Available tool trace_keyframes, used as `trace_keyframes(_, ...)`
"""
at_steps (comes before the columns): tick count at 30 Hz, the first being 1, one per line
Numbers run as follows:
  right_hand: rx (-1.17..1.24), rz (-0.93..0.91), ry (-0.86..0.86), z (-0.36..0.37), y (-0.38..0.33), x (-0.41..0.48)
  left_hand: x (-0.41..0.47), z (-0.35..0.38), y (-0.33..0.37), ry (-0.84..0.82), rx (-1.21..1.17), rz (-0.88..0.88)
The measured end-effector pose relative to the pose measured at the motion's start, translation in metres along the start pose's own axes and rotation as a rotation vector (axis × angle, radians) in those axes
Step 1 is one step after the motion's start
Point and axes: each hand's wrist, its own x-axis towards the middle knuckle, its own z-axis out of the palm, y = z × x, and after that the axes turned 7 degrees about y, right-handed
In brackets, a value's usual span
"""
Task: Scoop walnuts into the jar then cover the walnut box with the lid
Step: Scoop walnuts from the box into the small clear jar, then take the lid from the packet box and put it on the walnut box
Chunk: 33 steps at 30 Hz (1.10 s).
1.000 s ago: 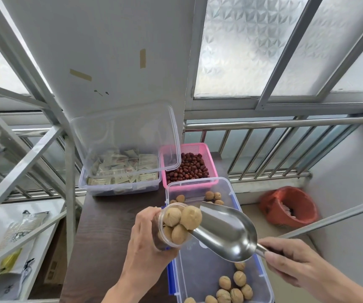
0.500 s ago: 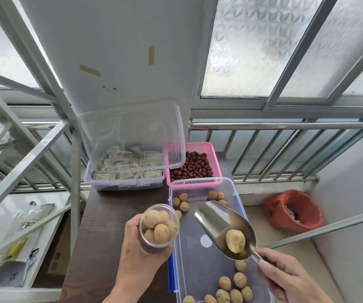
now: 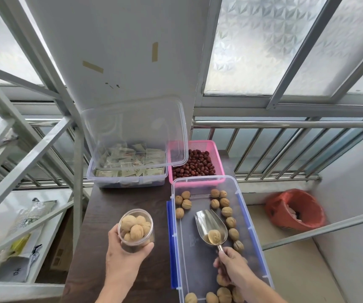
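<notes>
Table: a dark wood-grain table (image 3: 101, 217) standing against a white wall pillar, with frosted patterned windows and a steel railing behind it.
Room: a narrow balcony-like corner; grey metal shelving (image 3: 23, 162) crowds in on the left, with packets lying on its lower shelf.
Walnut box: a clear walnut box (image 3: 254, 219) with blue side clips sits uncovered on the right part of the table, walnuts scattered along its far end, its right side and its near end, the middle of its floor bare.
Lid: a clear lid (image 3: 132, 132) leans upright at the back, propped over a clear tub of paper sachets (image 3: 130, 169); I cannot tell whether it belongs to the walnut box.
Jar: a small clear jar (image 3: 136, 229), heaped with walnuts to the rim, held over the table just left of the walnut box.
Left hand: the left hand (image 3: 123, 261) is wrapped around the jar from below.
Scoop: a shiny metal scoop (image 3: 210, 228) low inside the walnut box, one walnut lying in its bowl.
Right hand: the right hand (image 3: 233, 270) is clenched on the scoop's handle, over the near end of the box.
Nearby: a pink basket of red dates (image 3: 198, 165) touches the far end of the walnut box; a red bin (image 3: 296, 209) stands on the floor to the right.
</notes>
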Motion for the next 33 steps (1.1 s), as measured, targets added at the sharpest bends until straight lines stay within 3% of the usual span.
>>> trace_keyframes(8, -0.093, 0.038, 0.052, 0.026, -0.013, 0.014, 0.012, 0.008, -0.028, 0.003, 0.025, -0.074)
trace_keyframes(14, 0.018, 0.115, 0.051, 0.035, -0.019, 0.018, 0.014, 0.013, -0.03, -0.031, 0.043, -0.059)
trace_keyframes(22, -0.06, 0.025, 0.099, 0.025, -0.004, 0.013, 0.017, 0.012, -0.025, -0.087, 0.087, -0.053)
trace_keyframes(25, -0.213, 0.01, 0.121, 0.024, -0.01, 0.005, 0.016, 0.007, -0.022, -0.129, 0.099, -0.076)
trace_keyframes(28, -0.45, -0.075, 0.264, 0.019, -0.026, -0.012, 0.014, -0.002, -0.023, -0.173, 0.128, -0.098)
trace_keyframes(33, -0.408, -0.424, 0.4, 0.014, -0.095, -0.014, 0.017, -0.035, -0.037, -0.224, 0.162, -0.204)
